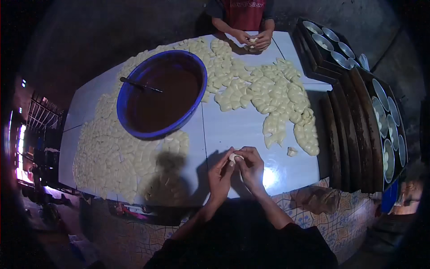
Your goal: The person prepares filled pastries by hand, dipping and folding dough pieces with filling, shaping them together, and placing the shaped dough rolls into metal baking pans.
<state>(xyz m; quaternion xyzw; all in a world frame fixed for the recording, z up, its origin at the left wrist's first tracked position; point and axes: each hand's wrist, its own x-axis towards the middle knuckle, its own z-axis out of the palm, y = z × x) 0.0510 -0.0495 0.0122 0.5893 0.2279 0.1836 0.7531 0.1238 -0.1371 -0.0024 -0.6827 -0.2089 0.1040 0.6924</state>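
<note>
My left hand (220, 177) and my right hand (250, 172) meet over the white tiled table (228, 123), both closed around a small piece of pale dough (234, 157). Flattened pale dough pieces cover much of the tabletop, in a large spread (112, 152) on the left and another (275, 94) beyond my right hand. A small loose piece (292, 151) sits just right of my hands. Beyond my left hand is a blue basin (126, 121) of brown liquid, with a dark-handled utensil (139, 84) across its rim.
A co-worker (239, 13) across the table holds dough in both hands. Stacked dark trays (340, 130) with round metal tins (383, 114) line the table's right side, and another tray of tins (329, 45) is at the back right. Patterned flooring (336, 224) shows below the near edge.
</note>
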